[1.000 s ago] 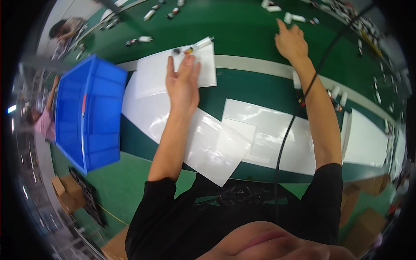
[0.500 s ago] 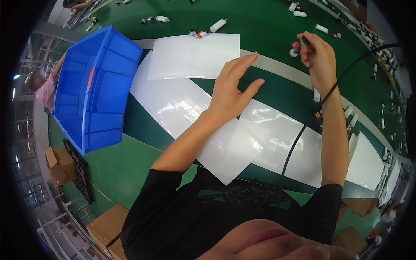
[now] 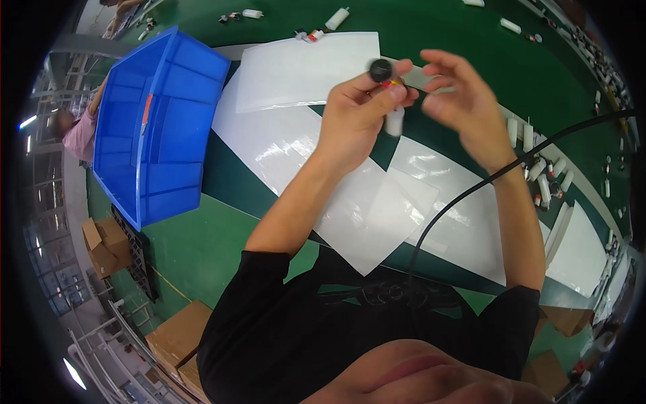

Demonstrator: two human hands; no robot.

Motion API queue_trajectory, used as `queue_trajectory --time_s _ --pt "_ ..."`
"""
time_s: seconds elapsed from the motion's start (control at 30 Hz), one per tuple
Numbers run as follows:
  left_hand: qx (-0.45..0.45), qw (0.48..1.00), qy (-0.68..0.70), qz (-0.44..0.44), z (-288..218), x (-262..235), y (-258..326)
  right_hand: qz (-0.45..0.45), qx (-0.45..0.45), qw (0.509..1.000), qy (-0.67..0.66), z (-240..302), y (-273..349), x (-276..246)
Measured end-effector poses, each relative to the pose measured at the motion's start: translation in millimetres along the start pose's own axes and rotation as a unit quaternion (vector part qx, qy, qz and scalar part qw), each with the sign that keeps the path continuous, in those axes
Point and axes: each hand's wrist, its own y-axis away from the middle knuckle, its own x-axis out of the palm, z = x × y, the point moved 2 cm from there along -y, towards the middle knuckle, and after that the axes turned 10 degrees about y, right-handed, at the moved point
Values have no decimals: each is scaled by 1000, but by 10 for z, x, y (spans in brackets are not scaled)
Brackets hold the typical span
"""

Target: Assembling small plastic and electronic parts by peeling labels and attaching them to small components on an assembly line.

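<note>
My left hand (image 3: pixel 350 124) is closed around a small white cylinder with a black round end (image 3: pixel 395 122), thumb and fingers gripping its middle. A bit of red and yellow shows between the fingers, too small to make out. Just to its right, my right hand (image 3: pixel 468 111) has its fingers apart and slightly blurred, holding nothing that I can see. Beneath both hands lie glossy white sheets (image 3: pixel 262 151) that overlap on the dark green table. One white sheet (image 3: pixel 306 71) lies at the far side, beyond my left hand.
A blue plastic bin (image 3: pixel 171 148) stands tilted on the left. On the green conveyor (image 3: pixel 424 23) lie scattered white cylinders with red and black parts. Several more cylinders (image 3: pixel 545 175) cluster right of my right forearm. A black cable (image 3: pixel 471 195) crosses my right forearm. Another person (image 3: pixel 81 138) is behind the bin.
My right hand has come left and nearer from over the conveyor, where it held a small dark and red part. My left hand, earlier open, now grips the white cylinder.
</note>
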Motion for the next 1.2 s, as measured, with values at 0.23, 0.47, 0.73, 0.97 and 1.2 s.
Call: queue_trajectory --time_s 0.23,0.47,0.73,0.97,1.2 --pt "-77 981 178 23 105 53 56 -84 3 995 48 -75 534 266" --pt "-134 967 209 53 270 51 133 -202 -41 978 35 -190 694 367" --pt "-38 998 26 32 159 86 153 -245 -156 940 179 -93 742 313" --pt "-25 999 -32 12 126 83 139 -260 -201 910 253 -54 757 328" --pt "2 990 -137 -27 89 105 166 -248 -181 893 329 -88 741 379"
